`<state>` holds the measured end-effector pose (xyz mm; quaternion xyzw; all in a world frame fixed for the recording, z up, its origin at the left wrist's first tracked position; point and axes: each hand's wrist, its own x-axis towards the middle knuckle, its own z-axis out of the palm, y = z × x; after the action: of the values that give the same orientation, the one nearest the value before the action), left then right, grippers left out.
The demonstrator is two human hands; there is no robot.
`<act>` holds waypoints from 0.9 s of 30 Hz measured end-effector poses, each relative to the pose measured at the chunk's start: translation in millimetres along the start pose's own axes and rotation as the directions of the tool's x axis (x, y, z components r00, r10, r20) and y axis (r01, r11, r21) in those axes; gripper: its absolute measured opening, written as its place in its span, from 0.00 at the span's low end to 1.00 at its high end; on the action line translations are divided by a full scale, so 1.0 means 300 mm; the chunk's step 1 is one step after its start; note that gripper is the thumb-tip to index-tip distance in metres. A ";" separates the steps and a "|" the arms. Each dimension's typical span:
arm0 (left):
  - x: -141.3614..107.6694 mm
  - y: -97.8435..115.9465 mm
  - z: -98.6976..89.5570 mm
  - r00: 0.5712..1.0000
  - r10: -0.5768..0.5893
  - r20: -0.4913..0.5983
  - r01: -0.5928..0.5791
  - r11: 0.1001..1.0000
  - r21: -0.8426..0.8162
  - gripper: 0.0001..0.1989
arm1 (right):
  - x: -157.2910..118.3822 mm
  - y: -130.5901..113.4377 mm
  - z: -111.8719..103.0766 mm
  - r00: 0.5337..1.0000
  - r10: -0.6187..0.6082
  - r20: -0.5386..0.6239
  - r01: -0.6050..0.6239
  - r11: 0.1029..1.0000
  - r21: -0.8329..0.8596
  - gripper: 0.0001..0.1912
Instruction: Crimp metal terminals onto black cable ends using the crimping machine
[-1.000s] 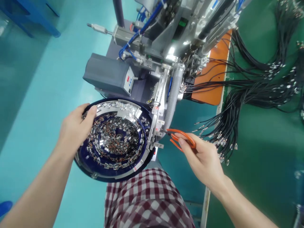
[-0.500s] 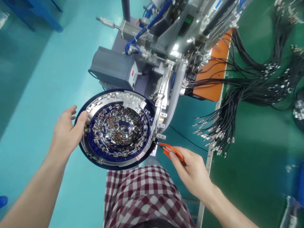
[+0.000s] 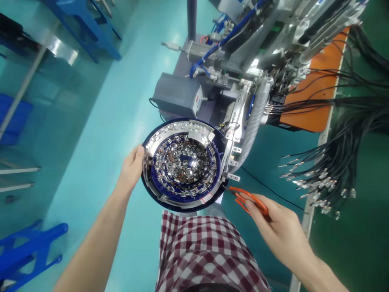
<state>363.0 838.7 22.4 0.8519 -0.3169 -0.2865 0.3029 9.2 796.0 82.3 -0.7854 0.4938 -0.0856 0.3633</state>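
A round blue vibratory feeder bowl [image 3: 156, 177] with a silver inner track holds many small metal terminals [image 3: 173, 162]. My left hand [image 3: 130, 172] grips its left rim; the thumb lies on the edge and the other fingers are mostly hidden. On the opposite side, my right hand [image 3: 278, 223] is closed around orange-handled pliers [image 3: 257, 200]. Their dark tip points at the bowl's lower right rim, near the end of the metal feed rail [image 3: 232, 142]; whether it touches cannot be made out.
Behind the bowl stand a grey control box [image 3: 176, 94] and a machine with blue tubes and a grey corrugated hose [image 3: 257, 113]. Black cables with metal ends [image 3: 322, 182] hang over the green table's edge at right. Blue stools [image 3: 33, 243] stand at left.
The view has shifted left, so everything appears farther right. My left hand has closed in on the bowl's rim, its fingers now less spread. The right hand still holds the pliers by the rim.
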 end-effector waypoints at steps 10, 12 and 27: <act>-0.043 -0.013 -0.039 0.993 0.057 -0.101 -0.069 0.991 -0.111 0.20 | -0.002 -0.005 -0.011 1.000 0.009 -0.029 -0.010 1.000 -0.026 0.12; -0.057 -0.009 -0.044 0.991 0.064 -0.120 -0.077 0.991 -0.106 0.19 | -0.003 -0.006 -0.014 1.000 0.024 -0.021 -0.024 1.000 -0.016 0.12; -0.069 0.018 0.008 0.986 -0.094 -0.138 0.084 0.994 -0.076 0.30 | 0.017 0.005 -0.032 0.994 0.107 -0.031 -0.102 0.987 0.127 0.11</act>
<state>346.3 849.5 30.7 0.8722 -0.2463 -0.2496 0.3411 5.9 786.7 87.2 -0.7324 0.5345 -0.1120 0.4067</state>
